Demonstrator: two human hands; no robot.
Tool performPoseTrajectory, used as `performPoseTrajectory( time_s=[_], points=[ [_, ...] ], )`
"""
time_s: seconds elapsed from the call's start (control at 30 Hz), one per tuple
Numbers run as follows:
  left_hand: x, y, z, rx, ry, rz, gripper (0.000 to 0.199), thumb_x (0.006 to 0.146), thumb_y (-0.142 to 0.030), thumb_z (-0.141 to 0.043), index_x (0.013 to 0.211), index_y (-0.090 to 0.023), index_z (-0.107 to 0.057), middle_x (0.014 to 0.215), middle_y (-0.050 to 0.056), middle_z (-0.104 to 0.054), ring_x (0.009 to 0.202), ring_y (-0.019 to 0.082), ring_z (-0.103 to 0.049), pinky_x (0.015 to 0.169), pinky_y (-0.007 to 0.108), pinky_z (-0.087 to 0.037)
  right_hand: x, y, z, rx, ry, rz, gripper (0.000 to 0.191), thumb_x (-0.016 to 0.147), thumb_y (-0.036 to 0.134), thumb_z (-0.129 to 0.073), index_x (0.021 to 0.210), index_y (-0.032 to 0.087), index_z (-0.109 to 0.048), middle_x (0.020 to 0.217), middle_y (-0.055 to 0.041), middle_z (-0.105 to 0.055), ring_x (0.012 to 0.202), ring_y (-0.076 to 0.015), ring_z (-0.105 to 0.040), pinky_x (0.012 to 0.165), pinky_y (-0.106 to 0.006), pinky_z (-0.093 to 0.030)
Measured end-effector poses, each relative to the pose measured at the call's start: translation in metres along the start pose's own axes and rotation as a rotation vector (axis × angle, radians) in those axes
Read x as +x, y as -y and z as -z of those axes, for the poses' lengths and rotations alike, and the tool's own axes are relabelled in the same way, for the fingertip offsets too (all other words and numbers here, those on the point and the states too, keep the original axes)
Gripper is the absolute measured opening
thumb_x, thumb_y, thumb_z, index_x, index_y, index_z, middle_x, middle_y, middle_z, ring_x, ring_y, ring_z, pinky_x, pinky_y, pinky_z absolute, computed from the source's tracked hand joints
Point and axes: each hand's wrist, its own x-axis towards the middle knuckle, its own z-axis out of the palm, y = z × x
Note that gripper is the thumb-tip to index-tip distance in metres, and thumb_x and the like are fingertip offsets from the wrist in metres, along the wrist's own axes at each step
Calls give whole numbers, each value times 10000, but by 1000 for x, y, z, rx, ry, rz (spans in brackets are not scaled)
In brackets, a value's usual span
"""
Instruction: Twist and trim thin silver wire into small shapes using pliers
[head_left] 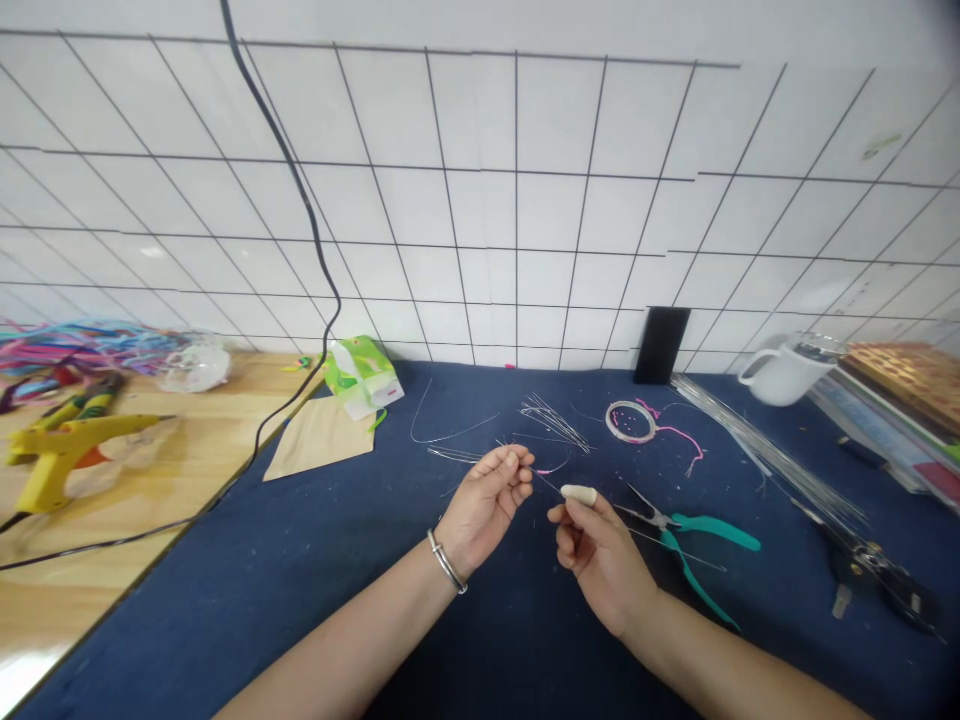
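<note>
A thin metal wire (pixel 549 485) runs between my two hands above the dark blue mat. My left hand (pixel 489 500), with a silver bangle at the wrist, pinches one end, where a small pink bit shows beside the fingertips. My right hand (pixel 600 555), wearing a white finger cot (pixel 579 494) on one fingertip, pinches the wire farther along; its long tail sticks out to the right. Behind the right hand lie teal-handled pliers (pixel 709 528), jaws apart. A bundle of short wires (pixel 559 420) rests just beyond my hands.
A round dish (pixel 631 422) with pink beads and pink string lies beyond the pliers. At right are long wires (pixel 757 440), a white mug (pixel 787 372) and black-handled tools (pixel 870 570). Leftward are a green tissue pack (pixel 364 375), brown paper (pixel 322 437) and a yellow glue gun (pixel 64 450).
</note>
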Motion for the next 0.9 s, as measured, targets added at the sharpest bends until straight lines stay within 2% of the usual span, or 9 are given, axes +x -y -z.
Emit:
performPoseTrajectory(
  time_s=[0.33,0.47,0.7,0.9],
  points=[
    [-6,0,-7,-18,-28,-39,119,805,-183,-578,918,-145,-587,913,36,-582,723,64,-561,671,171,-488,-3,-3,-5,-17,94,-34,222,825,344,-536,989,196,-547,815,-54,-619,508,-78,-457,430,-212,-306],
    [-9,3,-10,-36,-32,-31,103,812,-183,-568,907,-145,-584,920,34,-581,726,63,-564,667,168,-490,-3,3,-13,-103,103,71,214,795,306,-588,980,200,-570,862,-40,-597,546,-76,-462,443,-213,-331],
    [-16,15,-15,-9,-14,4,101,819,-182,-555,907,-141,-583,919,39,-581,730,73,-562,665,181,-485,3,9,-17,-135,47,154,241,778,298,-613,1000,204,-605,642,28,-499,536,-72,-439,468,-214,-337],
    [-17,19,-16,-6,-17,11,105,814,-194,-562,900,-139,-588,890,38,-584,729,79,-561,660,189,-475,5,9,-16,-162,24,209,170,774,300,-615,891,178,-633,725,-4,-551,563,-80,-458,481,-229,-345]
  ],
)
